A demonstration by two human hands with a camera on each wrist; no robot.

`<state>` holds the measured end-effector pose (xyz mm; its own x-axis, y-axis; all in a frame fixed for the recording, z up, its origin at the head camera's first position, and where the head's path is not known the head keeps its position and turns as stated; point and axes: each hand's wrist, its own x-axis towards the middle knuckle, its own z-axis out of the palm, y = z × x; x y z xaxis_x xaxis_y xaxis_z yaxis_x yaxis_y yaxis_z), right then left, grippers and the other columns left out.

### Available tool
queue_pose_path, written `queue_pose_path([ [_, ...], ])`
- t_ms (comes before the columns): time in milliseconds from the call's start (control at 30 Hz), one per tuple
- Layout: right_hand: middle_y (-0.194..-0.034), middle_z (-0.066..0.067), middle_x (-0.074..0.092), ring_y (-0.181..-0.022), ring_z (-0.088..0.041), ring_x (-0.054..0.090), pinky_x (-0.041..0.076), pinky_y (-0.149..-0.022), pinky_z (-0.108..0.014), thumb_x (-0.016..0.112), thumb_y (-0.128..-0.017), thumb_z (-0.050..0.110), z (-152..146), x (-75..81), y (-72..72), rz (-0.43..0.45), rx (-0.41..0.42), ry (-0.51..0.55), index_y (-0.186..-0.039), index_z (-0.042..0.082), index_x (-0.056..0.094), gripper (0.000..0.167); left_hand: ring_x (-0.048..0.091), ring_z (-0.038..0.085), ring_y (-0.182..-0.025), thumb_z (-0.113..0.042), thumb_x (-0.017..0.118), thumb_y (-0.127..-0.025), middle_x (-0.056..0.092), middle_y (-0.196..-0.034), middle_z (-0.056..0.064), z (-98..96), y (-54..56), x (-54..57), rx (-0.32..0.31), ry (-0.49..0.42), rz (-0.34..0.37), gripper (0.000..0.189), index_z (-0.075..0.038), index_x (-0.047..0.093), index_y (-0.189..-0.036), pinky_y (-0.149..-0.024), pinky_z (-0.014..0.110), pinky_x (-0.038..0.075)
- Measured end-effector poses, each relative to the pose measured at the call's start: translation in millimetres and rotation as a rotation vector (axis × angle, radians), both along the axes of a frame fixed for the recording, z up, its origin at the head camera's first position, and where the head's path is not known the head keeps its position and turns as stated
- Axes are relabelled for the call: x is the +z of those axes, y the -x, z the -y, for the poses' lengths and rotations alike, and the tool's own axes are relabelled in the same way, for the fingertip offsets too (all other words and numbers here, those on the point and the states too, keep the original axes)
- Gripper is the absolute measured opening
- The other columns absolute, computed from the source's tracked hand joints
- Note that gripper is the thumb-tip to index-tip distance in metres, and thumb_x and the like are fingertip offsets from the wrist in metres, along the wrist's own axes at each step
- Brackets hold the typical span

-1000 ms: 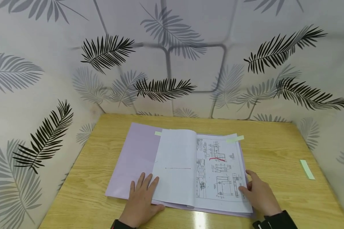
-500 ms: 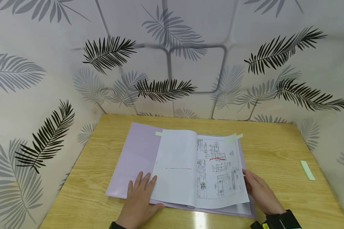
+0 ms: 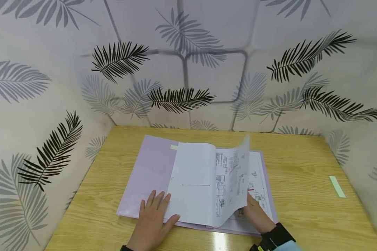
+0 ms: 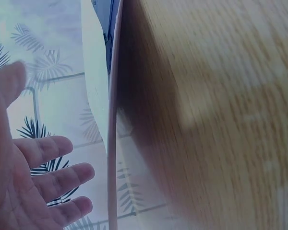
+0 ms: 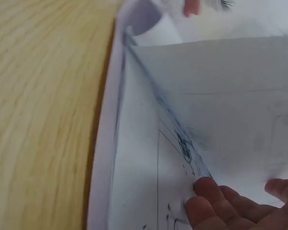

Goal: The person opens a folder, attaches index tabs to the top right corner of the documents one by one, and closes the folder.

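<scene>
A lilac folder (image 3: 149,170) lies spread on the table, holding white sheets. Its left-hand sheet (image 3: 191,167) is blank apart from a thin line. With spread fingers, my left hand (image 3: 152,221) rests at the lower left of the folder and that sheet; the left wrist view shows its fingers extended. A drawing sheet (image 3: 234,177) stands partly lifted, curving up from the middle fold. Behind its free edge is my right hand (image 3: 258,214), its fingers partly hidden in the head view. In the right wrist view, loosely bent fingers and thumb show against the lifted sheet's underside.
Under the raised sheet lies another drawing (image 3: 259,164) with a red mark. A pale green tape strip (image 3: 337,186) is on the wooden table (image 3: 301,164) at the right; a second tape piece (image 3: 174,147) sits at the left sheet's top. Leaf-patterned cloth (image 3: 207,69) surrounds the table.
My right hand has moved left from the folder's right edge, and the drawing sheet has risen and swung left with it, uncovering the drawing below. My left hand stays nearly in place.
</scene>
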<state>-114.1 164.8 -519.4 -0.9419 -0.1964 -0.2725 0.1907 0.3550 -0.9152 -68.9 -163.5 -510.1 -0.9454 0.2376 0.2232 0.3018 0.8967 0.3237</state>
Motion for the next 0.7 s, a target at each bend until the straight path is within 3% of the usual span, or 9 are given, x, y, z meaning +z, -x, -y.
queue_pose_path([
  [200,-0.149,-0.002,0.041,-0.134,-0.020,0.041,0.033,-0.108,-0.045,0.036,-0.102,0.048,31.8,0.8,10.5,-0.247,0.141,-0.188,-0.153,0.029,0.025,0.055,0.031,0.041,-0.136,-0.045,0.047,-0.099,0.050,-0.138,0.016,1.0,1.5,-2.3,0.019,-0.035,-0.006,0.055,-0.004,0.052,-0.137,-0.101,0.069,0.025],
  [367,-0.150,0.001,0.038,-0.138,-0.017,0.035,0.030,-0.110,-0.041,0.040,-0.102,0.044,47.1,-2.5,14.5,-0.404,0.250,-0.353,-0.150,0.019,0.036,0.054,0.034,0.041,-0.135,-0.035,0.044,-0.102,0.053,-0.136,0.015,3.2,3.4,-2.4,0.064,-0.105,-0.018,0.046,-0.004,0.053,-0.135,-0.102,0.069,0.024],
  [533,-0.152,-0.011,0.034,-0.138,-0.031,0.033,0.031,-0.108,-0.049,0.042,-0.101,0.046,53.9,-12.5,14.2,-0.443,0.255,-0.520,-0.144,0.020,0.046,0.051,0.039,0.041,-0.132,-0.026,0.044,-0.102,0.056,-0.132,0.015,5.5,3.6,-0.9,0.077,-0.172,-0.052,0.040,-0.003,0.054,-0.133,-0.100,0.070,0.024],
  [700,-0.153,-0.015,0.030,-0.138,-0.037,0.032,0.032,-0.107,-0.052,0.044,-0.100,0.047,56.0,-19.1,13.2,-0.452,0.263,-0.564,-0.144,0.023,0.046,0.051,0.041,0.041,-0.131,-0.023,0.048,-0.101,0.058,-0.131,0.014,4.6,4.7,-1.9,0.070,-0.174,-0.066,0.038,-0.003,0.055,-0.132,-0.100,0.069,0.024],
])
